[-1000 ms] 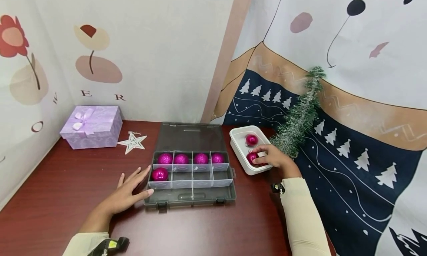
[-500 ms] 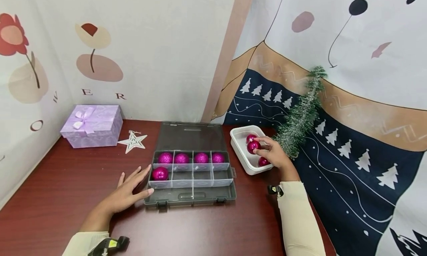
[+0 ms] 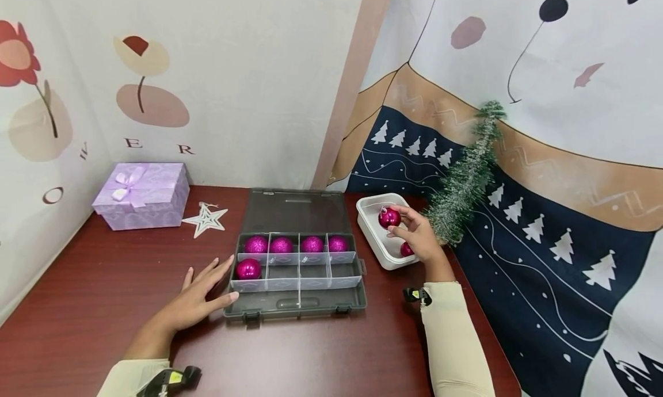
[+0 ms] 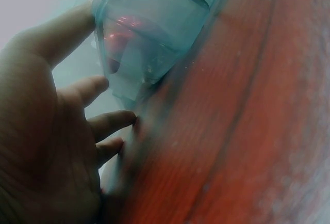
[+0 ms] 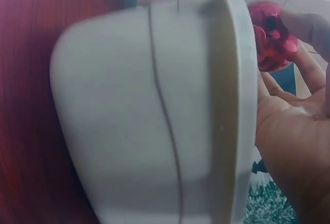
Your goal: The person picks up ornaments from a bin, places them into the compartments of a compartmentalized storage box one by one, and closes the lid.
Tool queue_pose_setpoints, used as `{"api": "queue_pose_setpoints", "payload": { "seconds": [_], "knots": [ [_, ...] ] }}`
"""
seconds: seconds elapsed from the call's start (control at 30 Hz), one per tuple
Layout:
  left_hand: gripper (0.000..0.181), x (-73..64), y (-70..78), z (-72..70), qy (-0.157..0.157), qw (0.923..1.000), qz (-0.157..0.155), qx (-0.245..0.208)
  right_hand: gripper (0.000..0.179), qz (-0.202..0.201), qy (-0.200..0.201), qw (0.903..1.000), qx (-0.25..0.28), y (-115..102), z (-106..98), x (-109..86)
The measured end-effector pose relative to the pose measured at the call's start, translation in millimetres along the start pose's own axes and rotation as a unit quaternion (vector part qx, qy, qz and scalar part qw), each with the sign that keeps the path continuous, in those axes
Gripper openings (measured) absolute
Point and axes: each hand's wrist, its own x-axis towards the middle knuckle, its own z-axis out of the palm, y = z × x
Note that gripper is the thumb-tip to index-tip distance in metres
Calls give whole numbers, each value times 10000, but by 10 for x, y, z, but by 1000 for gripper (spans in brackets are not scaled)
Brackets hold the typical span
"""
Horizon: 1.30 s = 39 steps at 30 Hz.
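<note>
My right hand (image 3: 420, 237) pinches a shiny magenta bauble (image 3: 389, 217) between thumb and fingers, above the white tub (image 3: 369, 231). In the right wrist view the bauble (image 5: 271, 35) shows a wire hook on top, just beyond the tub's rim. Another bauble (image 3: 406, 249) lies in the tub, partly hidden by the hand. With fingers spread, my left hand (image 3: 194, 301) touches the left side of a grey divided box (image 3: 331, 302), whose lid stands back. Several glittery baubles (image 3: 312, 245) fill the box's back row. One shiny bauble (image 3: 249, 269) sits in the middle row's left compartment.
A lilac gift box (image 3: 142, 198) with a bow and a white star ornament (image 3: 206, 220) are at the back left. Close behind the right hand, a small tinsel tree (image 3: 463, 184) leans by the printed cloth. The reddish table (image 3: 311, 357) spreads in front.
My right hand has taken a bauble from the tub's bottom and lifted it up and slightly left. The left hand keeps its place at the box.
</note>
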Motion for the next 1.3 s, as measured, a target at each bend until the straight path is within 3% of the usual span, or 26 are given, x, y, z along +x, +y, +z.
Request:
{"api": "queue_pose_setpoints", "payload": {
  "seconds": [0.13, 0.3, 0.67, 1.0, 1.3],
  "knots": [
    [86, -6, -11, 7, 12, 10000, -3, 21, 55, -178, 103, 9993, 314, 30, 98, 25],
    [86, 0, -10, 6, 25, 10000, 12, 8, 54, -89, 167, 9990, 402, -17, 231, 46],
    [86, 7, -35, 3, -10, 10000, -29, 43, 58, 70, -280, 9996, 37, -115, 573, 136],
    [86, 21, -18, 8, -23, 10000, -9, 35, 59, 108, -67, 9958, 912, -221, 814, 262],
    [87, 9, -13, -6, 0, 10000, -33, 72, 49, -601, -661, 9960, 75, -364, 1056, 346]
  ]
}}
